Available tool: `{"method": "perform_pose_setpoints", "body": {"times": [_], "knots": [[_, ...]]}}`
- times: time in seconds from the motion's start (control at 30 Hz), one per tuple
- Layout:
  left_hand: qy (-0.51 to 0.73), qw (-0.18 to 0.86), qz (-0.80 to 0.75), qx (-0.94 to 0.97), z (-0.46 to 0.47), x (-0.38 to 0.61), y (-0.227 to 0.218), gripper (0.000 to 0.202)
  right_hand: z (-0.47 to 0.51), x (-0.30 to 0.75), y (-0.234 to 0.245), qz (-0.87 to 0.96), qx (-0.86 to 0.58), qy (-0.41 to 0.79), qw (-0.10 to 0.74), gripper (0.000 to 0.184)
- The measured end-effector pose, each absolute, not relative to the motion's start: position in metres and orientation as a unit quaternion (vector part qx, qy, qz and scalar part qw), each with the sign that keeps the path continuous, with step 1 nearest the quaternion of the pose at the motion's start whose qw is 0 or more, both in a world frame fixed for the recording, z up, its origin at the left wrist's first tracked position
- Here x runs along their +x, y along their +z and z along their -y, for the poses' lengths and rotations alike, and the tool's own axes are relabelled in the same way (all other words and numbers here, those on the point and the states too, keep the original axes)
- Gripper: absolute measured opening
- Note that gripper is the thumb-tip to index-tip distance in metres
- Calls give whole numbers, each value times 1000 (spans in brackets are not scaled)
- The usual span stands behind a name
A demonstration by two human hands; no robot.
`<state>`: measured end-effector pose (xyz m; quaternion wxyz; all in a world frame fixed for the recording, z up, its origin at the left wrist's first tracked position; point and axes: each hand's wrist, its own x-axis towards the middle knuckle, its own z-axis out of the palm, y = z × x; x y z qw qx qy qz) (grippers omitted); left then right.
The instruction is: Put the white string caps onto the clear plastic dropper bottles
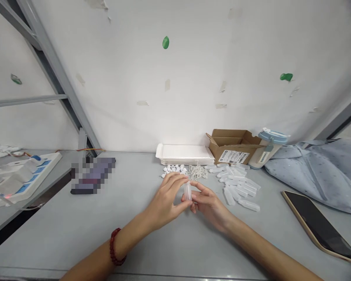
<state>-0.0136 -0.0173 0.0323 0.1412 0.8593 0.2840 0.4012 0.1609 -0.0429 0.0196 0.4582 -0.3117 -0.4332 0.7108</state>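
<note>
A small translucent plastic tube (187, 192) is held upright between my two hands, above the middle of the table. My left hand (163, 203) spans it, fingertips at its top and thumb at its lower end. From the other side, my right hand (209, 205) grips the same tube between thumb and fingers. Just beyond my fingers lie a cluster of small white plastic pieces (174, 169) and a tangle of white string (197, 171). To the right of my right hand is a loose pile of similar translucent tubes (236, 181).
A stack of flat white boxes (187, 152), an open cardboard box (234, 146) and a blue-lidded bottle (265, 150) stand along the wall. At right are a phone (318, 224) and grey-blue fabric (312, 168). A power strip (32, 177) is at left.
</note>
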Motion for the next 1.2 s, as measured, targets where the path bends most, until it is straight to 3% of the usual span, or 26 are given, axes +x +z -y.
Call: {"method": "perform_pose_setpoints", "body": {"times": [0.23, 0.43, 0.6, 0.73, 0.97, 1.2], "knots": [[336, 195, -306, 869, 12, -22, 42, 38, 41, 158, 19, 495, -363, 664, 428, 35], [172, 307, -353, 867, 4, -43, 51, 42, 42, 156, 9, 685, -474, 396, 386, 25], [113, 245, -374, 887, 2, -45, 40, 37, 41, 152, 0, 791, -451, 239, 338, 31], [97, 228, -367, 897, 3, -43, 37, 36, 40, 148, -2, 815, -435, 228, 307, 42], [74, 294, -408, 861, -6, -57, 53, 59, 38, 147, -3, 811, -455, 241, 277, 63], [12, 305, -469, 829, -11, -62, 44, 57, 31, 145, -10, 824, -446, 225, 267, 62]]}}
